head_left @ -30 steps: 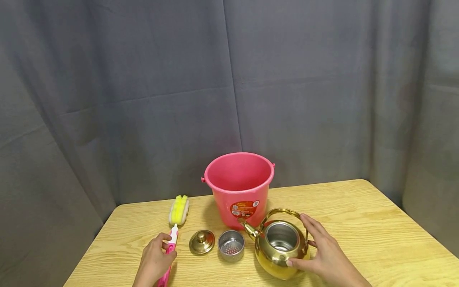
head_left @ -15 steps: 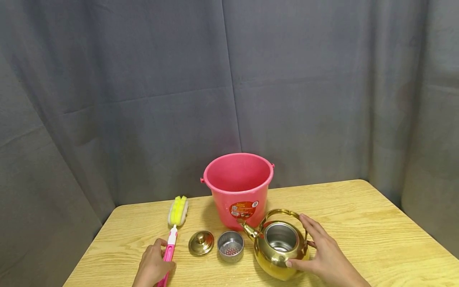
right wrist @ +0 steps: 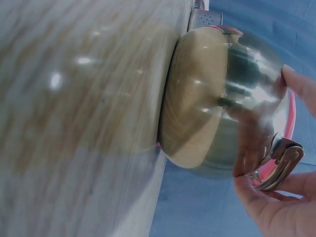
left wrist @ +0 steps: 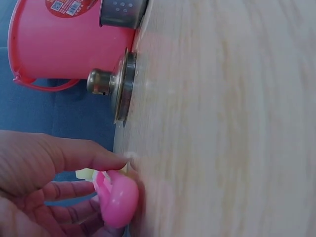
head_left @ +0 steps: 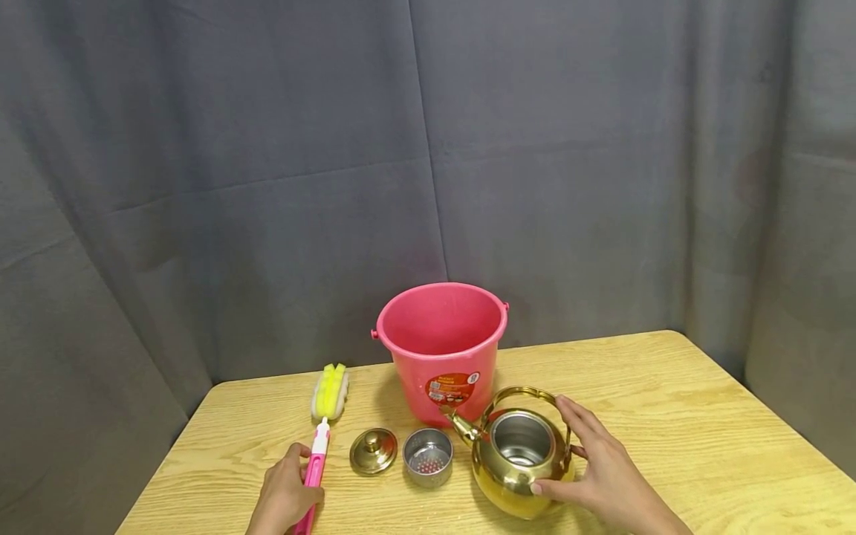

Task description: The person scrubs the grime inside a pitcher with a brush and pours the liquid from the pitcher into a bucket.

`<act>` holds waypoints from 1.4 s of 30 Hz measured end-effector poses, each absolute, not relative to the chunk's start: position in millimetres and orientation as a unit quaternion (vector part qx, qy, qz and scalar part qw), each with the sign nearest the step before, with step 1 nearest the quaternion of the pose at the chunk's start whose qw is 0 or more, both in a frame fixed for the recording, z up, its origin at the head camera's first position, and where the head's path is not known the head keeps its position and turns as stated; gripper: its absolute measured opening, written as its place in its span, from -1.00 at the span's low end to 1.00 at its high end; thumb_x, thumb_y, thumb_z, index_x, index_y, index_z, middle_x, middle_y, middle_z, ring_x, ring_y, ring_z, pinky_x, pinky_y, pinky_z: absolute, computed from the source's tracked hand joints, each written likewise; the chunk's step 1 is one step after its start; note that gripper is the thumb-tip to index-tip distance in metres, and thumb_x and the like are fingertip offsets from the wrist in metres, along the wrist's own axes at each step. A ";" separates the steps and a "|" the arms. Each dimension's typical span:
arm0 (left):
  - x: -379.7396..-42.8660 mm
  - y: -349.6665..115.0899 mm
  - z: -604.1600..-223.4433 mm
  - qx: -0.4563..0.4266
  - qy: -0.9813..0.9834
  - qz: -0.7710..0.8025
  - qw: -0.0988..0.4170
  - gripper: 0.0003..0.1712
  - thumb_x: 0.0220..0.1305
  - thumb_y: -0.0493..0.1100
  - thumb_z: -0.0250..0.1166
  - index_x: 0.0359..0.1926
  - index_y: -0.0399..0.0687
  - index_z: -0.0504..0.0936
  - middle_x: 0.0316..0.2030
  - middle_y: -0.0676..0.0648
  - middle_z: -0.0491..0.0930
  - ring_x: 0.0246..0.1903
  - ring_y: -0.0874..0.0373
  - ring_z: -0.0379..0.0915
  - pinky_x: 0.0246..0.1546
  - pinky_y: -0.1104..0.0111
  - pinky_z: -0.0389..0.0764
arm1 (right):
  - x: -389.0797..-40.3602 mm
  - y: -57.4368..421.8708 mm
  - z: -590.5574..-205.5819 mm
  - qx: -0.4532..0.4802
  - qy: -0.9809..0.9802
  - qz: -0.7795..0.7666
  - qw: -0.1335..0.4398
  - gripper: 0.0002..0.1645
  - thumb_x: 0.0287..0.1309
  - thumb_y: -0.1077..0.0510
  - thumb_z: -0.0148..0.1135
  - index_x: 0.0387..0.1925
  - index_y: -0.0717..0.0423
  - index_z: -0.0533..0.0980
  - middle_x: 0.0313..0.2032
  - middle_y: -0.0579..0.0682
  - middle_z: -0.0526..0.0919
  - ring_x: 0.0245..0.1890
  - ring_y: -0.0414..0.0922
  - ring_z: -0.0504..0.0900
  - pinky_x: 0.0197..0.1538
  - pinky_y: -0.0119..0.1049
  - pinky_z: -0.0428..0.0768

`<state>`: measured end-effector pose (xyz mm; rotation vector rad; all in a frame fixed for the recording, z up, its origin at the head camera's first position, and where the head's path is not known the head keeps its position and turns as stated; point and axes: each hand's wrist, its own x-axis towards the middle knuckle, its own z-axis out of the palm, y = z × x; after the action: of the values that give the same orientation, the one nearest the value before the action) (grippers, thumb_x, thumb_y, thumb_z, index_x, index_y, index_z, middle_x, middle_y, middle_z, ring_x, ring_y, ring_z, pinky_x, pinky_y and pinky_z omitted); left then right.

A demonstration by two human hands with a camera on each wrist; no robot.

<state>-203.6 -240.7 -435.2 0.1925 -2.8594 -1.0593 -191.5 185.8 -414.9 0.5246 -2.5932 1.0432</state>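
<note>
On the left, a pink-handled bottle brush (head_left: 331, 394) with a yellow and white sponge head lies on the table. My left hand (head_left: 284, 494) holds its handle, thumb on one side and fingers on the other; the left wrist view shows the pink handle end (left wrist: 120, 200) between them. A gold teapot (head_left: 495, 487) stands upright without its lid, spout towards the left. With the thumb on its body and the fingers by the base of the raised handle, my right hand (head_left: 611, 479) grips the teapot; some fingers are partly hidden behind that handle.
Between brush and teapot lie the gold lid (head_left: 373, 451), knob up, and a steel strainer cup (head_left: 428, 480) with a perforated bottom. Behind them a pink bucket (head_left: 417, 371) stands near the back edge of the wooden table (head_left: 669, 431). Grey curtains (head_left: 301, 223) hang beyond.
The left fingers have drawn back from across the brush handle to its left side. The right hand and teapot stay in place; the head view shifts slightly.
</note>
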 end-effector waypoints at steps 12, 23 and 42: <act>-204.4 -246.2 -435.6 0.078 -0.928 -0.361 0.047 -0.30 -0.09 -0.44 0.36 0.12 -0.46 0.31 -0.39 -0.17 0.51 -0.46 0.04 0.41 -0.54 0.28 0.50 | -191.4 185.3 -413.1 0.176 -0.903 0.367 0.134 0.33 -0.32 -0.36 0.54 0.43 0.09 0.18 0.34 0.21 0.24 0.08 0.18 0.48 -0.03 0.11 0.54; -205.2 -249.0 -434.6 0.089 -0.922 -0.364 0.092 -0.43 -0.02 -0.36 0.35 0.07 -0.44 0.41 -0.38 -0.17 0.50 -0.43 0.01 0.40 -0.55 0.29 0.48 | -191.0 183.9 -415.4 0.195 -0.888 0.386 0.155 0.33 -0.33 -0.27 0.60 0.42 0.18 0.17 0.33 0.22 0.22 0.08 0.19 0.50 -0.04 -0.05 0.58; -209.0 -250.1 -438.1 0.120 -0.905 -0.381 0.145 -0.55 0.10 -0.32 0.28 0.02 -0.45 0.47 -0.40 -0.19 0.55 -0.50 0.04 0.42 -0.58 0.31 0.42 | -190.7 184.8 -416.5 0.189 -0.890 0.388 0.146 0.33 -0.32 -0.27 0.60 0.43 0.17 0.16 0.35 0.20 0.21 0.04 0.19 0.54 -0.05 -0.01 0.58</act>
<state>-209.0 -250.1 -438.1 0.3444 -2.6078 -1.0974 -190.7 184.8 -416.5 0.5447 -2.5623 1.1183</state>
